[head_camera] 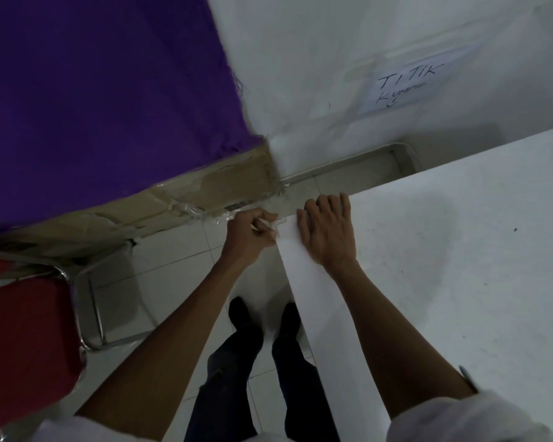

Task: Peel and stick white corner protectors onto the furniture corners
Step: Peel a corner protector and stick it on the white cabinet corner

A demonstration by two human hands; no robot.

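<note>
**Head view: protector held at the table corner, one hand bracing**

Head camera looks straight down on a person standing at the near-left corner (287, 225) of a white table (460, 250). The left hand (248, 232) has its fingers curled and pinches one small white corner protector (270, 225) between thumb and fingertips. The protector lies directly against the left side of that corner. Whether it is seated on the corner or only touching it, I cannot tell; the fingers hide part of it.

The right hand (328, 232) lies flat on the table top just right of the corner, fingers straight and pointing away from the person, holding nothing. It looks to be steadying the table.

What matters for the next move is that the protector sits to the left of the corner and the left hand is plainly the nearer one, so the push would go rightward and inward onto the corner. The piece is too small to make out a long axis. The table's left edge runs from the corner back toward the person's feet.

By my count there is one protector, one table corner within reach, and two hands. A red chair (29, 330) stands off to the left, with a purple cloth (109, 106) beyond it. A handwritten paper sign (406, 84) hangs on the wall.
</note>
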